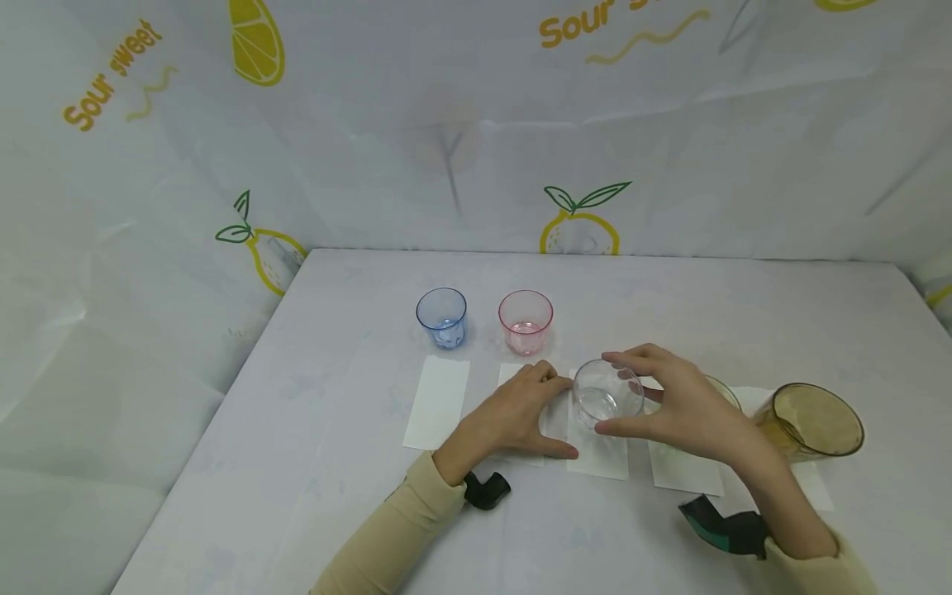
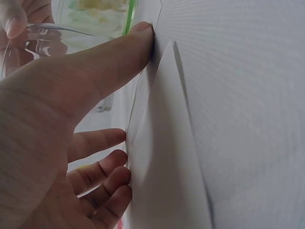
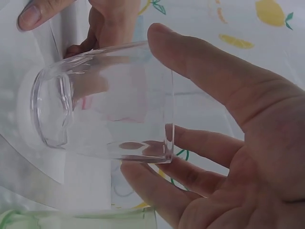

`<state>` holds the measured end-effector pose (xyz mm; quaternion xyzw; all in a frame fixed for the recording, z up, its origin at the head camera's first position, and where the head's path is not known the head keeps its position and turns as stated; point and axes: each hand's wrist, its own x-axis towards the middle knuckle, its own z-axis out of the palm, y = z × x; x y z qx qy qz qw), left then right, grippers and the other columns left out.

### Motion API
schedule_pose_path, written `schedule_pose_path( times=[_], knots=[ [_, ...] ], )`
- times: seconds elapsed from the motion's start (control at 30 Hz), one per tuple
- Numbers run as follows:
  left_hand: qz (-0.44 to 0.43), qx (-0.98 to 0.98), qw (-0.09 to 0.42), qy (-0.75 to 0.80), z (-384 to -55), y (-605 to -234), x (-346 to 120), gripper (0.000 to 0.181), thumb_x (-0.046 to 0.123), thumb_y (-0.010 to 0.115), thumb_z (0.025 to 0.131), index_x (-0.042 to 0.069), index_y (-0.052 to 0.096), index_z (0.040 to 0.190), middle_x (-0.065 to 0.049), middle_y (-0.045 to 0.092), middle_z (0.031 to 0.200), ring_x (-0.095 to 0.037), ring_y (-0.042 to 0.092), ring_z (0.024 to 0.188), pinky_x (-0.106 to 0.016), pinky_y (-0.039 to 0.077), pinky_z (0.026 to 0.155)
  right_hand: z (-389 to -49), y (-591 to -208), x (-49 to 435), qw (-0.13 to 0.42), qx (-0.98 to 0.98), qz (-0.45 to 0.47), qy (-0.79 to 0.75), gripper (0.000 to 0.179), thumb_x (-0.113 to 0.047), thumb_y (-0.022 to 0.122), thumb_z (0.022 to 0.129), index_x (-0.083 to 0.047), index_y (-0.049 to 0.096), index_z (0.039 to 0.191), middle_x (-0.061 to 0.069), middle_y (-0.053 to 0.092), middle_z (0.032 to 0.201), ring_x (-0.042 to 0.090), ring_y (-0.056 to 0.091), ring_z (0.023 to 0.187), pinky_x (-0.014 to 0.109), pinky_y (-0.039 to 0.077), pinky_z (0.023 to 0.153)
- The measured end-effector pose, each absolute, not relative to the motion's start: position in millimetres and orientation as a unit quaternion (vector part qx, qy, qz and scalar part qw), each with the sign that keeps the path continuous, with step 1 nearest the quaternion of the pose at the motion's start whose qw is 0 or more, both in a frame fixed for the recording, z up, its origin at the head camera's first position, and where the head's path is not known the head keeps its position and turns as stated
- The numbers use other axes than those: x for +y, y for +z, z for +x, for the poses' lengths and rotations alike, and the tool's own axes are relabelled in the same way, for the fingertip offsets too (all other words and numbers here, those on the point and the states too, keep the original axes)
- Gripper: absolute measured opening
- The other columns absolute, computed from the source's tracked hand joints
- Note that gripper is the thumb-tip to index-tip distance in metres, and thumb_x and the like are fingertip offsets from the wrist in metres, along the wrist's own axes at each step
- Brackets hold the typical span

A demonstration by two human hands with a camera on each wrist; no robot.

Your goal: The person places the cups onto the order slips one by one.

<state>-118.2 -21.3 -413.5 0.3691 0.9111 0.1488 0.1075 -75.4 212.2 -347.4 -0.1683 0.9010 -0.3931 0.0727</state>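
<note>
My right hand (image 1: 687,409) holds a clear drinking glass (image 3: 109,95) near its rim, the thumb on one side and the fingers on the other. In the head view the glass is upright over a white paper slip (image 1: 601,461); whether its base touches the slip, I cannot tell. Just left of it, my left hand (image 1: 513,413) rests with thumb and forefinger spread, its fingertips at the paper and tabletop. A raised white paper edge (image 2: 164,143) shows beside the left thumb. Partly behind the right hand stands a green-rimmed glass (image 3: 128,220).
A blue glass (image 1: 444,322) and a pink glass (image 1: 525,324) stand farther back. An amber glass (image 1: 818,420) stands at the right. More white slips, such as the leftmost slip (image 1: 437,401), lie in a row on the white-covered table (image 1: 297,463). Dark straps (image 1: 487,491) hang at the wrists.
</note>
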Motion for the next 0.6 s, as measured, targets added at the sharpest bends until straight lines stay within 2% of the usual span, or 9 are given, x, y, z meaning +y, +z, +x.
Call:
schedule_pose_path(
  times=[0.27,0.6],
  knots=[
    [0.368,0.911,0.11,0.151,-118.3,-413.9,-22.2,0.084,0.057,0.086,0.075,0.016,0.057,0.143,0.0,0.056,0.126,-0.014,0.052,0.112,-0.02,0.047,0.093,-77.6,-348.1,208.7,0.082,0.908,-0.178,-0.37,0.086,-0.041,0.093,0.07,0.002,0.06,0.138,0.019,0.062,0.128,0.043,0.063,0.117,0.055,0.055,0.095],
    [0.37,0.911,0.11,0.147,-118.1,-414.4,-22.2,0.085,0.057,0.085,0.076,0.016,0.056,0.144,-0.001,0.055,0.126,-0.015,0.052,0.114,-0.021,0.047,0.095,-78.8,-350.4,205.9,0.087,0.917,-0.173,-0.349,0.086,-0.041,0.093,0.07,0.002,0.061,0.137,0.02,0.063,0.127,0.042,0.064,0.114,0.056,0.056,0.093]
  ],
)
